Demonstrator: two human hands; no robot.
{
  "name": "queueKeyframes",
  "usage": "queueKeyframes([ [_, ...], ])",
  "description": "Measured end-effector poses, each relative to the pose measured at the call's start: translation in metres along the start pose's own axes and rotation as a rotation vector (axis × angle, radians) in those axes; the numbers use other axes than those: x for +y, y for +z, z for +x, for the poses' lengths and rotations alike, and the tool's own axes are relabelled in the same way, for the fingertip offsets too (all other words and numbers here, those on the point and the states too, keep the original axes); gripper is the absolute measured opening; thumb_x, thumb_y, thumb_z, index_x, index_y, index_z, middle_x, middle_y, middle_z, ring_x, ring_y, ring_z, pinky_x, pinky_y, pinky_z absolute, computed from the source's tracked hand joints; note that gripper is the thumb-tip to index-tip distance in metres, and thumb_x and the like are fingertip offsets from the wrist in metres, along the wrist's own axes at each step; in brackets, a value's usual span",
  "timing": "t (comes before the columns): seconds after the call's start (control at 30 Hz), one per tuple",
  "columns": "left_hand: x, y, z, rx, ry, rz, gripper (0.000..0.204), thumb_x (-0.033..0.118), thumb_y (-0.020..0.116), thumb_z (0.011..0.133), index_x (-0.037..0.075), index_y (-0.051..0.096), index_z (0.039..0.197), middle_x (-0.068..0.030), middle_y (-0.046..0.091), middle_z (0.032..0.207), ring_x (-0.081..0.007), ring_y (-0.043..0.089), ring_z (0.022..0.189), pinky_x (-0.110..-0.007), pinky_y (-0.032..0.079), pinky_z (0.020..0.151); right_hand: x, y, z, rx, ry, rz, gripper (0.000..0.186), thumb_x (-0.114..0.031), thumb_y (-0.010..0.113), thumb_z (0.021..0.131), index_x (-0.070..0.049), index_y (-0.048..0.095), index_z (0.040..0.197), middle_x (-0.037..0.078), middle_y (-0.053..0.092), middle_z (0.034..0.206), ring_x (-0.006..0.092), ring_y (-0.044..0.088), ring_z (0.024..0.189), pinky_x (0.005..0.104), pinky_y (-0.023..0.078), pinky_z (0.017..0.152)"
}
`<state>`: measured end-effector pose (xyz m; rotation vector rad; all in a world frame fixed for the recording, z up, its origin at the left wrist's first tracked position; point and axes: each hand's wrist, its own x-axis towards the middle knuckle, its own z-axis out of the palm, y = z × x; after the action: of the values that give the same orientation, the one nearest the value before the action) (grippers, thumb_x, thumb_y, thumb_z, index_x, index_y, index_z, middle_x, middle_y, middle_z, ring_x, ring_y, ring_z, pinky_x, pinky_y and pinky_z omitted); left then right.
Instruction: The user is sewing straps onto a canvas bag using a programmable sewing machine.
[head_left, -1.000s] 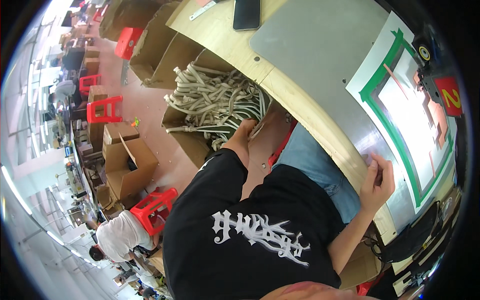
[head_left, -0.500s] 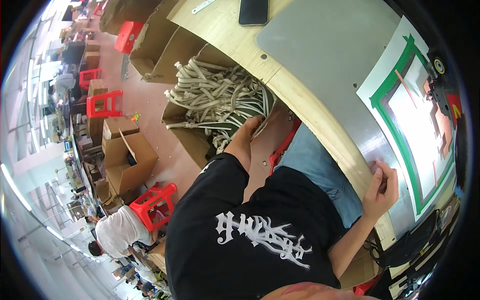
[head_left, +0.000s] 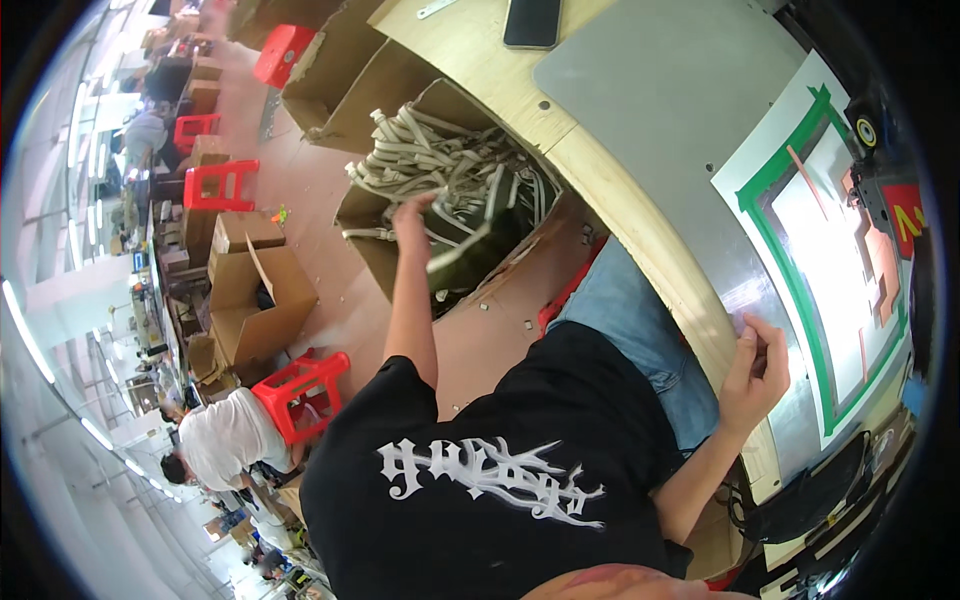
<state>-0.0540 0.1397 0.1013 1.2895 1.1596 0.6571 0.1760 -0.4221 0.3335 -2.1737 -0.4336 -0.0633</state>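
My left hand (head_left: 413, 223) is at a cardboard box (head_left: 362, 256) full of tangled cream straps (head_left: 425, 145) with dark green material (head_left: 508, 240) beneath. Its fingers are motion-blurred at a pale strap, so I cannot tell whether they grip it. My right hand (head_left: 755, 365) rests at the front edge of the wooden table (head_left: 625, 240) and metal plate (head_left: 640, 110), loosely bent and open, holding nothing. Beside it lies a white sheet with a green-taped border (head_left: 818, 300), pale pink pieces on it and black machinery at its right side.
A phone (head_left: 530, 22) lies on the table. More cardboard boxes (head_left: 245, 330) and red stools (head_left: 220, 185) stand on the pink floor (head_left: 290, 200). A co-worker in white (head_left: 225, 440) sits at lower left, other people farther back.
My left hand has moved leftward and up from deep among the straps, shifting straps and exposing more green material. My right hand stays at the table edge.
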Motion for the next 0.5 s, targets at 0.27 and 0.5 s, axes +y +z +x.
queueKeyframes([
  [0.27,0.255,0.056,-0.085,-0.245,0.261,-0.32,0.037,0.006,0.053,0.107,-0.009,0.071,0.135,-0.0157,0.076,0.123,-0.0222,0.074,0.108,-0.035,0.061,0.098,-0.036,0.003,0.001,-0.232,0.138,0.364,0.018,-0.003,0.066,0.108,0.0,0.075,0.123,0.004,0.069,0.092,0.0137,0.069,0.084,0.0291,0.056,0.079],
  [0.5,0.321,0.089,-0.165,-0.411,0.617,-0.446,0.049,-0.006,0.065,0.106,-0.01,0.061,0.154,-0.0101,0.075,0.122,-0.0128,0.071,0.091,-0.026,0.057,0.068,-0.082,0.077,-0.008,-0.68,0.115,0.56,0.057,-0.013,0.08,0.103,-0.004,0.057,0.154,0.016,0.07,0.127,0.024,0.073,0.106,0.0363,0.061,0.087],
])
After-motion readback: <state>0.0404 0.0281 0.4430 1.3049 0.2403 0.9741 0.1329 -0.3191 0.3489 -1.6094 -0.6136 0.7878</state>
